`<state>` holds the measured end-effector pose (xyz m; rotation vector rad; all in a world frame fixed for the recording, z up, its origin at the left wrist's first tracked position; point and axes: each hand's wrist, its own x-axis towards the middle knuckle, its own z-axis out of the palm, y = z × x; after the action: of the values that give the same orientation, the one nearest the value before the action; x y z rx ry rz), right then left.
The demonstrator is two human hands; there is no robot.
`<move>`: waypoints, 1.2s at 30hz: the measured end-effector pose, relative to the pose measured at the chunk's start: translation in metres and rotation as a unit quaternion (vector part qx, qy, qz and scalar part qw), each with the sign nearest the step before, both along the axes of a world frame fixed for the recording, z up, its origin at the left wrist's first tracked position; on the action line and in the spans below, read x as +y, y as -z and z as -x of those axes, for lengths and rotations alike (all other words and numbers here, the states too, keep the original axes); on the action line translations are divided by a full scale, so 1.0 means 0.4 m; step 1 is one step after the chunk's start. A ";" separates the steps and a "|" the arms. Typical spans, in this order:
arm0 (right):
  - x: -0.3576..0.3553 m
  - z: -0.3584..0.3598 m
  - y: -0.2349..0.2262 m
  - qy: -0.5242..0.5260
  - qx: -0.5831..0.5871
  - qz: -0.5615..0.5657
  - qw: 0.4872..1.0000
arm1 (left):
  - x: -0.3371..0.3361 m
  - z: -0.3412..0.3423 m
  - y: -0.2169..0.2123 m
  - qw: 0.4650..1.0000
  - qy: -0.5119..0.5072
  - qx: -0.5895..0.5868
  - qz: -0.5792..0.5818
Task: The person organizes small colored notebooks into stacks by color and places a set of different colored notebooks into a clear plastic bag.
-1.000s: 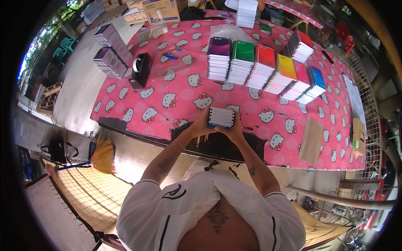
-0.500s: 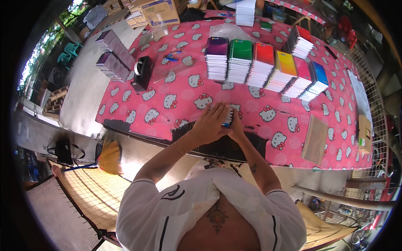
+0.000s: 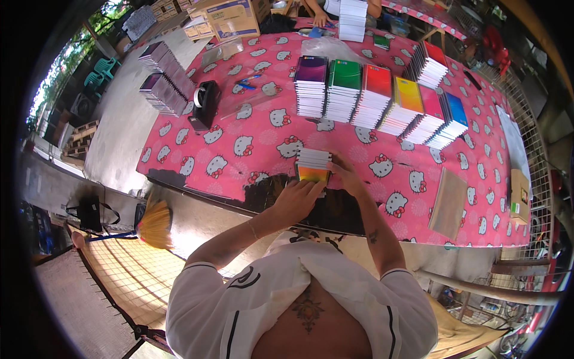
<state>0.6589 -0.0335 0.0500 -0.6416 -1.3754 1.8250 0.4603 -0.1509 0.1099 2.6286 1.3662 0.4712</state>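
Note:
A small stack of spiral notebooks stands on the near edge of the table between my hands, with white page edges upward and an orange-yellow cover facing me. My left hand is closed on its near side, fingertips along the bottom of the cover. From the right, my right hand grips the side of the same stack. Beyond them a row of tall notebook stacks runs across the table: purple, green, red, yellow, pink and blue.
A black tape dispenser and pens lie left on the pink patterned table cover. Purple notebook stacks stand beyond it. At right are a brown board and a small box. Another person's hand rests at the far edge.
The small stack has been turned, so its page edges and orange-yellow cover now show. My left hand has moved from its top down to its near side. A person's hand has appeared at the far edge.

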 end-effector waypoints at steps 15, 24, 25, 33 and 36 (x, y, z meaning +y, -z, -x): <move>-0.020 0.003 0.029 0.034 0.042 -0.025 0.998 | 0.025 0.048 0.204 0.933 -0.329 -0.129 0.071; -0.102 0.126 0.067 0.174 -0.020 -0.151 0.973 | 0.144 0.063 0.229 0.842 -0.112 -0.490 0.196; -0.105 0.137 0.074 0.215 -0.041 -0.152 0.964 | 0.151 0.052 0.222 0.845 -0.109 -0.488 0.192; -0.086 0.098 0.100 0.185 -0.122 -0.149 0.964 | 0.172 0.101 -0.055 0.978 -0.091 -0.183 0.029; -0.100 0.119 0.123 0.173 -0.055 -0.091 0.979 | 0.151 0.024 -0.058 0.996 -0.041 -0.046 -0.062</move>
<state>0.6112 -0.0734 0.0008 -0.8352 -1.3843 1.3906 0.4508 -0.0905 0.1329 2.6165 1.4661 0.7001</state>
